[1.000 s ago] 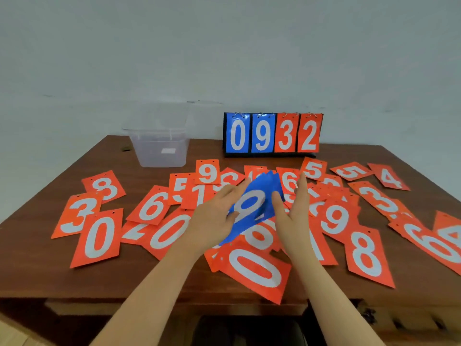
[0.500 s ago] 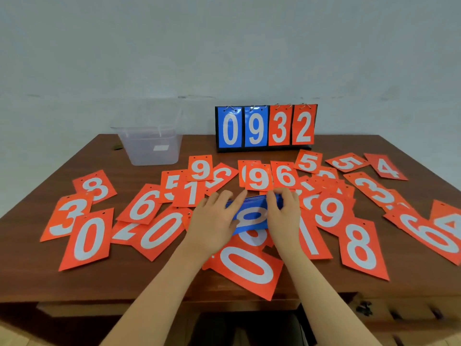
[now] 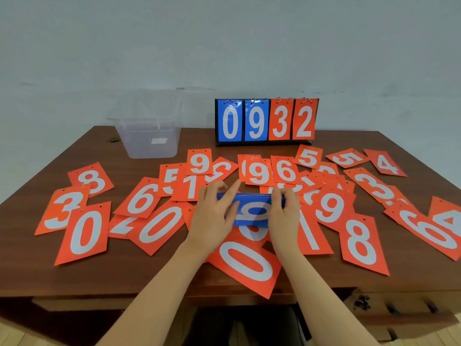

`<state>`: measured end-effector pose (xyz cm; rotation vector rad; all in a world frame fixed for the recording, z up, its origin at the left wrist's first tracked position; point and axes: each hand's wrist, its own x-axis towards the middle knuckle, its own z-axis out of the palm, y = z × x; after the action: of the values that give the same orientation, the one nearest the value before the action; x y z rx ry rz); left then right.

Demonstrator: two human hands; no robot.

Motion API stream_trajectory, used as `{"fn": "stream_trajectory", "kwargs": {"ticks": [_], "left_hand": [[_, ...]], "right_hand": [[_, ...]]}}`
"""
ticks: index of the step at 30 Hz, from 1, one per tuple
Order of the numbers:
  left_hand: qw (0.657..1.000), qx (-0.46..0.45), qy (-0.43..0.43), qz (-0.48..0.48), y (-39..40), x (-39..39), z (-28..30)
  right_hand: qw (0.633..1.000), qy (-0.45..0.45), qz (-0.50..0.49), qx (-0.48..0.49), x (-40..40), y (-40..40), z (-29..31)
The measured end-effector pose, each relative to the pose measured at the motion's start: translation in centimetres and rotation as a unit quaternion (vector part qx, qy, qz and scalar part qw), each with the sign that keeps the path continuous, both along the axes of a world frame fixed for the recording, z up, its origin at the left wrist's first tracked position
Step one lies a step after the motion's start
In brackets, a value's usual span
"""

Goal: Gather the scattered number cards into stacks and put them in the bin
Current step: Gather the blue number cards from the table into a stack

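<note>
1. I hold a squared-up stack of blue plastic number cards (image 3: 252, 211) between both hands, just above the orange cards at the middle of the brown wooden table (image 3: 45, 275). The top card shows a white digit lying sideways, a 6 or a 9; I cannot tell which.
2. My left hand (image 3: 214, 216) grips the stack's left end, fingers curled over the far edge and the forefinger stretched out along it. My right hand (image 3: 283, 216) pinches the right end, thumb near me and fingers bent over the far edge.
3. The step in hand, as I judge it, is evening the blue stack's edges so it travels as one block.
4. The clear plastic bin (image 3: 149, 141) stands at the far left of the table, well apart from the stack and, as far as I can see, with no cards in it.
5. Next I should carry the stack up and left, over the scattered orange number cards (image 3: 245, 264), and lower it inside the bin. That calls for firm pressure on both ends so the slick cards do not fan out.
6. Nearly all the orange cards lie loose and overlapping across the table, so most of the work remains.
7. The black flip scoreboard (image 3: 266, 121) reading 0932 stands at the back edge, beyond the cards.
</note>
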<state>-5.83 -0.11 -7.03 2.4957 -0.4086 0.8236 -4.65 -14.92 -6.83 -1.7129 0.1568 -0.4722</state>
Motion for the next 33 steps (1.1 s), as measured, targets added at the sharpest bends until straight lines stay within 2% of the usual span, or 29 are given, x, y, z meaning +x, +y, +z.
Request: {"fn": "stream_trajectory", "kwargs": {"ticks": [2,3,9,12,14,18,21,24,30,33], "left_hand": [[0.996,-0.077,0.034,0.001,-0.2,-0.4,-0.1],[0.995,-0.088,0.050,0.004,-0.4,-0.5,-0.3],[0.991,-0.078,0.090,0.060,-1.9,0.3,-0.8],[0.994,-0.081,0.042,0.058,-2.1,0.4,-0.8],[0.997,-0.064,-0.015,0.039,-1.7,0.5,-1.2],[0.996,0.027,-0.043,0.075,-0.8,0.6,-1.6],[0.993,0.071,-0.052,0.085,-0.7,0.9,-1.4],[0.991,0.097,-0.072,0.063,-0.5,0.7,-0.5],[0.968,0.196,-0.159,-0.010,1.9,1.1,2.8],[0.962,0.211,-0.169,-0.047,2.9,1.6,4.2]], "right_hand": [[1.000,-0.001,0.010,0.030,-0.3,0.1,0.1],[0.999,0.000,0.014,0.041,-0.4,0.2,0.0],[0.995,-0.002,0.073,0.072,-0.8,0.3,-0.3],[0.990,-0.022,0.123,0.064,-1.1,-0.5,-1.0],[0.990,-0.034,0.133,0.030,-1.2,-0.8,-1.1],[0.992,-0.039,0.115,-0.046,-1.1,-0.3,-1.0],[0.992,-0.037,0.113,-0.050,-0.8,-0.4,-1.3],[0.990,-0.044,0.125,-0.050,-0.9,-0.5,-0.9],[0.976,-0.121,0.161,-0.077,-0.5,-0.5,1.9],[0.969,-0.149,0.173,-0.093,0.4,0.1,4.0]]}}
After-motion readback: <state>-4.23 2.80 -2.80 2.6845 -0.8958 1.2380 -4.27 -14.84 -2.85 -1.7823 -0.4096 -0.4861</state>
